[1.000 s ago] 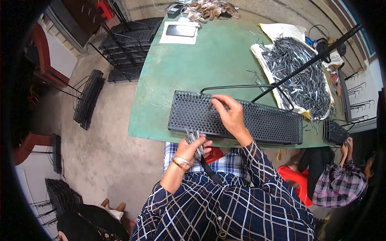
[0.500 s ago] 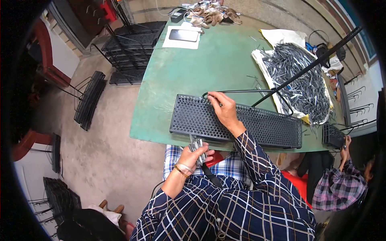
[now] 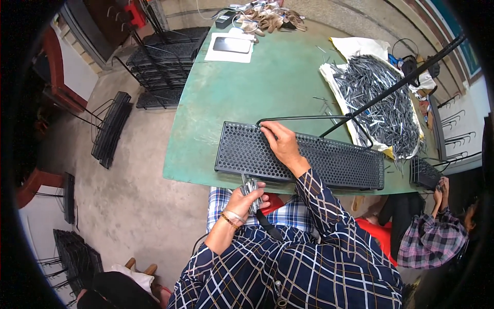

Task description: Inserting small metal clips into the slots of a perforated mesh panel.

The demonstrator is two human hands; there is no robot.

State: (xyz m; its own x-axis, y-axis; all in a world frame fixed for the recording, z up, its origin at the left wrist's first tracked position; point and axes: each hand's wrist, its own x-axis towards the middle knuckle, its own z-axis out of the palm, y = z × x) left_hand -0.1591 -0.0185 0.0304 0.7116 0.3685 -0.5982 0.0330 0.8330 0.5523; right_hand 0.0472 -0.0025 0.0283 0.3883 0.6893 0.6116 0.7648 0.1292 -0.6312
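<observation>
A black perforated metal rack (image 3: 237, 153) lies lengthwise along the near edge of the green table. Over its far side runs a bent black wire frame (image 3: 303, 118) joined to a long black rod (image 3: 399, 83) slanting up to the right. My right hand (image 3: 283, 146) reaches across the rack, its thumb and fingertips pinched at the frame's left corner. Whatever lies between those fingertips is too small to make out. Below the rack's near edge, my left hand (image 3: 239, 203) is closed round a bundle of thin grey metal strips (image 3: 251, 191).
A white sack (image 3: 329, 77) holds a big heap of metal strips (image 3: 373, 95) on the right. Gloves (image 3: 270, 19) and a phone (image 3: 230, 45) lie at the back of the table (image 3: 247, 85). Stacked black racks (image 3: 164, 64) stand left. A co-worker (image 3: 432, 237) handles another rack (image 3: 426, 172) at right.
The whole view has shifted slightly. My right fingertips stay at the frame's corner and my left hand keeps its bundle. The co-worker's hands have come closer together.
</observation>
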